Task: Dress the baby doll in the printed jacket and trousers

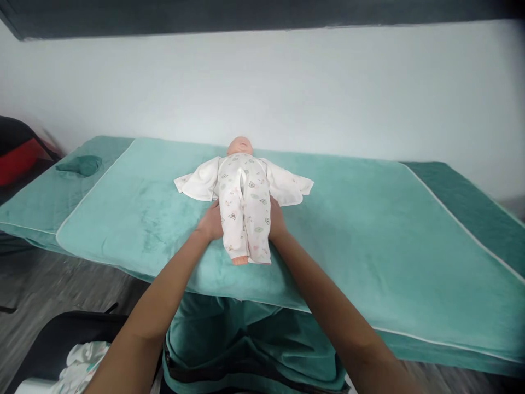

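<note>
A baby doll (240, 145) lies on its back on the green bed cover, its head toward the wall. It wears a white top (283, 183) with sleeves spread to both sides. White printed baby trousers (258, 213) cover its front and legs, and one bare foot shows at the left trouser end. My left hand (212, 221) wraps the doll's left-of-view side at hip height, fingers partly tucked under it. On the opposite side my right hand (277, 218) holds it likewise, its fingertips hidden behind the cloth.
The long bed (369, 241) has a green plush cover and a face hole (82, 165) at its left end. A white wall (328, 87) stands behind. At lower left, a black chair (53, 328) bears crumpled printed cloth (84, 364). A red and black chair (18, 161) is far left.
</note>
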Motion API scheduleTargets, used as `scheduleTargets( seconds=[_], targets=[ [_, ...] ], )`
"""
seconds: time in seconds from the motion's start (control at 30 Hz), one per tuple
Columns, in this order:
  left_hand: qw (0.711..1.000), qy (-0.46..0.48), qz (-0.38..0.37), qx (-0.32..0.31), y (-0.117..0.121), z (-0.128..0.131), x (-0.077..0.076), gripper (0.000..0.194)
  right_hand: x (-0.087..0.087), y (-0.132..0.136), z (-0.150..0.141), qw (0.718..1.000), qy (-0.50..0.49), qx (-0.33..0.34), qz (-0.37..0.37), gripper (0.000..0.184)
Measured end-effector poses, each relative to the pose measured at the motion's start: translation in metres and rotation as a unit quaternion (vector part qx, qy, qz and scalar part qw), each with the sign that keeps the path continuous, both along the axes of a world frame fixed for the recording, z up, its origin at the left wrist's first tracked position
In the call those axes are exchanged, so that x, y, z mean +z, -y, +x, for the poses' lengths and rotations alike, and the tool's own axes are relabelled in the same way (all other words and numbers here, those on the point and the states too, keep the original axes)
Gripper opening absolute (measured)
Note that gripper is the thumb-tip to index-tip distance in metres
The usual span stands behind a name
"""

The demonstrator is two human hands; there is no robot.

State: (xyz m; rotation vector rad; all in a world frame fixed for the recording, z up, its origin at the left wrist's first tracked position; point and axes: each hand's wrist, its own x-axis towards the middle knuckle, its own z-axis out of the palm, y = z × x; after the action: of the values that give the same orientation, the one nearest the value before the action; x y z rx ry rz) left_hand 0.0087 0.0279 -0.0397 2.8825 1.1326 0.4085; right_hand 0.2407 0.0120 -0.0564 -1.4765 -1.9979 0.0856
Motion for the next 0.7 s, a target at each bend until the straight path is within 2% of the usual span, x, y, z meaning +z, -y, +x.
scheduleTargets(
  seconds=[0.13,0.27,0.47,0.57,0.7],
  targets=[
    [1.0,0.003,0.0,0.009,-0.004,0.0,-0.006,0.037,0.004,-0.011,-0.007,0.999,-0.009,-0.028,-0.032,0.033],
    [1.0,0.021,0.014,0.003,-0.008,-0.002,-0.013,0.032,0.011,-0.01,-0.01,0.998,-0.013,-0.007,-0.065,0.03],
    [0.998,0.05,0.029,0.003,-0.008,-0.003,-0.014,0.032,0.014,0.017,-0.004,0.995,-0.024,0.047,-0.081,0.023],
    [0.997,0.062,0.035,0.007,-0.009,-0.003,-0.014,0.033,0.012,0.03,-0.001,0.994,-0.028,0.065,-0.089,0.027],
    [0.996,0.068,0.043,0.032,-0.01,-0.004,-0.016,0.029,0.009,0.03,-0.001,0.993,0.012,0.078,-0.089,0.033]
  ],
)
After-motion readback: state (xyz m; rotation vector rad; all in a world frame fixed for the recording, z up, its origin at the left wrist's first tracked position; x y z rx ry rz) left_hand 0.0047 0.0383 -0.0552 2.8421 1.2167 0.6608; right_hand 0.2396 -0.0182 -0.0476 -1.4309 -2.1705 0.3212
